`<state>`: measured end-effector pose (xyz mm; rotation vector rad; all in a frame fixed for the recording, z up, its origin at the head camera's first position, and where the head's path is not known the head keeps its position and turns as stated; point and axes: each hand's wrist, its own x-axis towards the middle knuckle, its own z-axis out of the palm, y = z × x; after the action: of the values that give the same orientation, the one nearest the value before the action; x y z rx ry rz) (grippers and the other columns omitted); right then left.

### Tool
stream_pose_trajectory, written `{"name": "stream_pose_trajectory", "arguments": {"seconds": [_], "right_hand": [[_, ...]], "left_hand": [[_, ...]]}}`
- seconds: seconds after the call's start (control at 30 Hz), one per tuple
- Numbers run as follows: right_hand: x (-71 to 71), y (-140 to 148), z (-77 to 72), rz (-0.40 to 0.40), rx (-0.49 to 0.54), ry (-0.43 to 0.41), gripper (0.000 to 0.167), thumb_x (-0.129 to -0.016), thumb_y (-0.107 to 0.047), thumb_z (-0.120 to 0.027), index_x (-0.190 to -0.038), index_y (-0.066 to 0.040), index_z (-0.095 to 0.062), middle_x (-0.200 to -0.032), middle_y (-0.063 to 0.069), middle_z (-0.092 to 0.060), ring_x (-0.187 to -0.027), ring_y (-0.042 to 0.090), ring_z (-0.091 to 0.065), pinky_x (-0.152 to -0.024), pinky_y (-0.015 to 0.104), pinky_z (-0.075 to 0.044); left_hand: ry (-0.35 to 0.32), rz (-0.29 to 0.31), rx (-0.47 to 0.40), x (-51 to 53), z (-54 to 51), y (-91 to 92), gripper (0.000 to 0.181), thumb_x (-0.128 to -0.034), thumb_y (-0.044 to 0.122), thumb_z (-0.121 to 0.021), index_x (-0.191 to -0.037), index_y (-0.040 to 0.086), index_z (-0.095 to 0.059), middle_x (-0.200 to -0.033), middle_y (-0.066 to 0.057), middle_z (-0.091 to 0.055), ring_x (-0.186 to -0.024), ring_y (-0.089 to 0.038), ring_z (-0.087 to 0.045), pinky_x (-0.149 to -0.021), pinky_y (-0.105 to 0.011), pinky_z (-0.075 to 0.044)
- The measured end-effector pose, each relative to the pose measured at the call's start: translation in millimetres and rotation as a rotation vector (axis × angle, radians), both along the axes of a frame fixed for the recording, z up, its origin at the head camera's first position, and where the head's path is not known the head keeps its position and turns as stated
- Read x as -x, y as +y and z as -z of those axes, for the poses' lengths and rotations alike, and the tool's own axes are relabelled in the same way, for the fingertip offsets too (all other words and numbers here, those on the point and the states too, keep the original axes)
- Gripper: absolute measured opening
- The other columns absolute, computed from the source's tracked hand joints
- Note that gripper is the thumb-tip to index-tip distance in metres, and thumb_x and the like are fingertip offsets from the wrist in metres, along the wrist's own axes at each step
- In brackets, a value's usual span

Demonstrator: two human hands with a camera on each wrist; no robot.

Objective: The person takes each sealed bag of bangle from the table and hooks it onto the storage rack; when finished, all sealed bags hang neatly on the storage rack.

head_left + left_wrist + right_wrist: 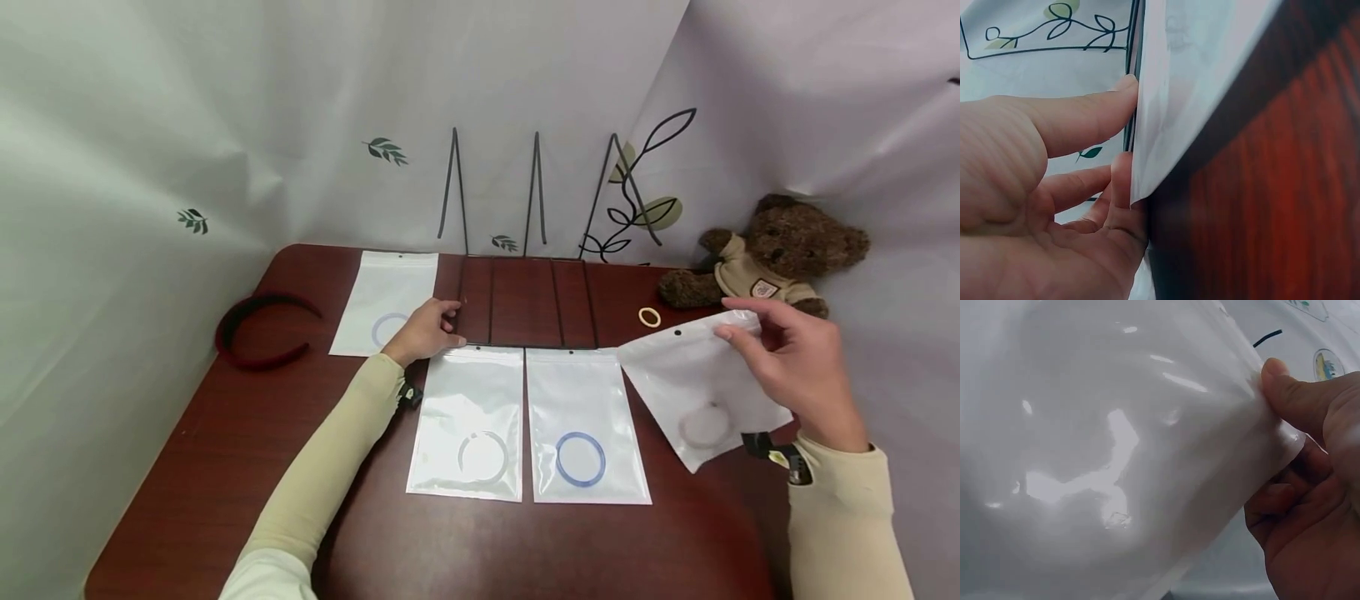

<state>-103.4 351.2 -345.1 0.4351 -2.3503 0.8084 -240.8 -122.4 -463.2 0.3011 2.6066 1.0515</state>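
Note:
My left hand grips the near left corner of a black wire rack, thumb on the wire and fingers below it in the left wrist view. A white zip bag hangs close beside those fingers. My right hand pinches the top corner of another white bag, tilted and lifted at the right, with a ring faintly visible inside. In front of the rack lie a bag with a clear ring and a bag with a blue ring. The rack's upright hooks rise at the back.
Left of the rack lies another white bag holding a pale ring. A dark red headband is at the table's left edge. A small yellow ring and a brown teddy bear are at the right. White printed cloth hangs behind.

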Motion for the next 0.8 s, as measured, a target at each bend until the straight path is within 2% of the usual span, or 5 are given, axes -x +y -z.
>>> {"name": "stream_pose_trajectory", "arguments": {"seconds": [0.2,0.4,0.63,0.8], "right_hand": [[-0.5,-18.6,-14.9,-0.018,0.144,0.027,0.043,-0.072,0.019,-0.086,-0.112,0.005,-0.080,-0.059,-0.007,-0.044,-0.055,-0.001,-0.032,-0.054,0.017,-0.026],[-4.1,-39.4,-33.0,-0.047,0.256,0.083,0.033,-0.076,0.018,-0.083,-0.108,0.013,-0.077,-0.065,-0.016,-0.056,-0.053,-0.004,-0.037,-0.054,0.014,-0.030],[4.4,-48.9,-36.5,-0.057,0.372,0.142,0.029,-0.079,0.012,-0.084,-0.107,0.015,-0.076,-0.075,-0.020,-0.066,-0.053,-0.005,-0.046,-0.057,0.010,-0.038],[16.1,-53.2,-38.6,-0.033,0.462,0.173,0.031,-0.079,0.007,-0.086,-0.107,0.015,-0.076,-0.071,-0.016,-0.064,-0.052,-0.003,-0.043,-0.057,0.011,-0.039]], "left_hand": [[-0.008,-0.001,0.007,0.1,0.1,-0.1,0.079,-0.0927,0.016,-0.083,-0.160,0.006,-0.044,-0.146,-0.015,-0.054,-0.115,-0.025,-0.060,-0.102,-0.042,-0.050],[-0.002,0.001,0.010,1.1,1.1,0.1,0.078,-0.0927,0.017,-0.083,-0.160,0.006,-0.044,-0.146,-0.014,-0.054,-0.115,-0.024,-0.060,-0.103,-0.042,-0.050],[-0.020,-0.001,-0.001,0.6,1.2,-0.3,0.079,-0.0928,0.016,-0.083,-0.161,0.006,-0.044,-0.146,-0.015,-0.054,-0.115,-0.025,-0.060,-0.102,-0.042,-0.050],[-0.006,0.004,0.006,1.7,2.2,-0.7,0.079,-0.0933,0.016,-0.083,-0.161,0.005,-0.043,-0.146,-0.015,-0.054,-0.114,-0.024,-0.060,-0.103,-0.041,-0.049]]}}
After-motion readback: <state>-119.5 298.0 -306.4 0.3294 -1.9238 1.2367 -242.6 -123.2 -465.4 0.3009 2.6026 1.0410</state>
